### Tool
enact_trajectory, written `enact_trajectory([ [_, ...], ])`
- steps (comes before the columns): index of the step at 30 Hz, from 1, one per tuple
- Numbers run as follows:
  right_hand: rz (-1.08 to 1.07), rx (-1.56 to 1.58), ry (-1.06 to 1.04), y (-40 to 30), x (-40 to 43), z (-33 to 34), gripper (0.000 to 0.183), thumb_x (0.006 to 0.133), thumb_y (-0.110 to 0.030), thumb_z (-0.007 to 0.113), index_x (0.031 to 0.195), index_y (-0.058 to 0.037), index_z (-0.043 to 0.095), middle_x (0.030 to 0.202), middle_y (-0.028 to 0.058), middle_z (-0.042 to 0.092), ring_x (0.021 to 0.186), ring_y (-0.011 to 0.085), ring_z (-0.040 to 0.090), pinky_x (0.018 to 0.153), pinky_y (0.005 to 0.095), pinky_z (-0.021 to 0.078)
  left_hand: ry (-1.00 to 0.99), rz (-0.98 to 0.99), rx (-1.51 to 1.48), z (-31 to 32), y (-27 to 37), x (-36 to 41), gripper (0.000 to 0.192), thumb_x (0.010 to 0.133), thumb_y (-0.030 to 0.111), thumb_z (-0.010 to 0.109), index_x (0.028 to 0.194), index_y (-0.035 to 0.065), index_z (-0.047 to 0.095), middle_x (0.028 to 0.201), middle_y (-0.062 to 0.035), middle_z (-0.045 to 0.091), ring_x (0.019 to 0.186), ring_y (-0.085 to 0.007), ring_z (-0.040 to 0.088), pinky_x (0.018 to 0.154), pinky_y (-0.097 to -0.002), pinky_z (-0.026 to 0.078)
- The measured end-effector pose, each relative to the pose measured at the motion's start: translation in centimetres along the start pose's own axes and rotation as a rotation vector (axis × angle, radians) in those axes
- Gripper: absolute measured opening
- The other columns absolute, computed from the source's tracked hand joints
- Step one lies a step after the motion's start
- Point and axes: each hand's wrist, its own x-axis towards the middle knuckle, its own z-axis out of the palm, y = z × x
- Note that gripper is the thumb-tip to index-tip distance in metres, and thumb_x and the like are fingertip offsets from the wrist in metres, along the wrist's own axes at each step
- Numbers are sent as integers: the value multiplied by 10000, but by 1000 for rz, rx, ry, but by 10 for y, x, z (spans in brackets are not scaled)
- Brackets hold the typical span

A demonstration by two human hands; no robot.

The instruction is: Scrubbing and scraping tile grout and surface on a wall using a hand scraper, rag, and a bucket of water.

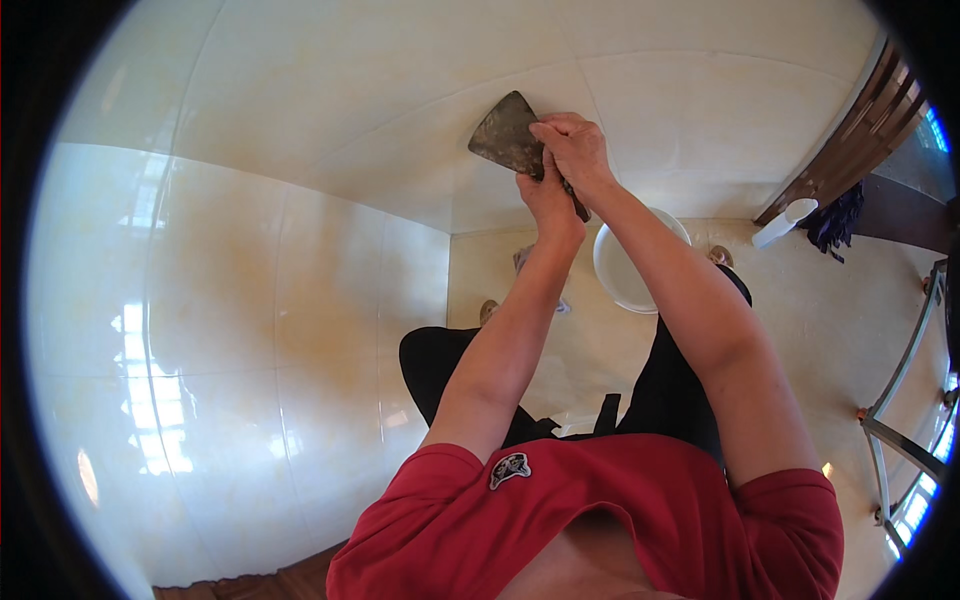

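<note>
A broad, stained scraper [506, 139] with a flared blade is held up in front of the glossy tiled wall [360, 82]. My left hand [551, 201] is closed around its handle, with the handle's end showing past the palm. My right hand [577, 150] overlaps the left and grips the scraper where the blade's right side meets the handle. Whether the blade touches the wall cannot be told. Below my right forearm stands a round white bucket [619, 277], partly covered by that arm. A crumpled cloth [523, 256] lies on the floor, mostly behind my left forearm.
A second tiled wall [330, 300] meets the first in a corner at left. Right of the bucket are a white container [785, 223], a dark fringed mop-like item [838, 217] and a brown wooden door frame [847, 135]. A wheeled metal frame [900, 442] stands at far right.
</note>
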Motion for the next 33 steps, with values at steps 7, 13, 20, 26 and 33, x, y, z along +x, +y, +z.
enact_trajectory([
  [7, 58, -6, -5, -9, -2, 0, 230, 821, -188, 677, 872, 36, 689, 965, 105, 646, 696, 157, 601, 637, 302, 483, 45, -24, 29, 4, 5, -4, 354, 942, 230, 589, 1155, 35, 384, 1105, -100, 543, 961, -210, 596, 754, -325, 529],
  [13, 66, 2, 17, 11, -4, 1, 233, 817, -194, 668, 876, 30, 690, 961, 126, 656, 629, 180, 620, 607, 306, 493, 1, -7, 23, -7, -4, -6, 374, 943, 222, 586, 1185, 34, 371, 1105, -101, 541, 954, -195, 595, 747, -315, 519],
  [20, -4, 42, 15, 0, -2, 1, 225, 816, -183, 668, 860, 37, 688, 972, 123, 653, 629, 172, 620, 595, 300, 491, -21, 14, 27, -1, 2, -4, 371, 945, 216, 582, 1179, 21, 370, 1109, -110, 541, 965, -196, 596, 761, -317, 520],
  [26, 79, 63, 25, 1, -10, 0, 223, 827, -184, 652, 855, 35, 688, 985, 121, 650, 640, 175, 621, 598, 307, 492, -22, -29, 7, -3, 5, -8, 310, 950, 165, 570, 1151, 11, 390, 1127, -104, 532, 1000, -182, 575, 793, -300, 504],
  [33, -6, -37, 59, -2, -5, 4, 224, 820, -194, 654, 860, 22, 694, 1001, 113, 646, 676, 190, 629, 628, 311, 497, -56, 25, 11, -4, 3, -3, 338, 953, 194, 569, 1192, 35, 390, 1134, -106, 546, 984, -198, 594, 784, -321, 523],
])
